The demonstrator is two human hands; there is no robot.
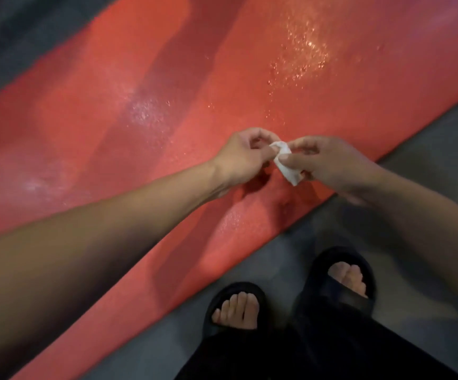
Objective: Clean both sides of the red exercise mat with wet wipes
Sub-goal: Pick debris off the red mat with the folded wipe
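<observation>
The red exercise mat [184, 86] lies flat on the floor, running diagonally from lower left to upper right, with wet glistening patches on its surface. Above its near edge I hold a small crumpled white wet wipe [285, 163] between both hands. My left hand [241, 157] pinches the wipe's upper end with curled fingers. My right hand [329, 163] grips its lower part between thumb and fingers. The wipe hangs in the air, not touching the mat.
Grey floor [428, 149] borders the mat on the right and near side, and a darker strip of floor [16, 37] shows at the upper left. My feet in black slippers [236, 305] stand on the floor just beside the mat's near edge.
</observation>
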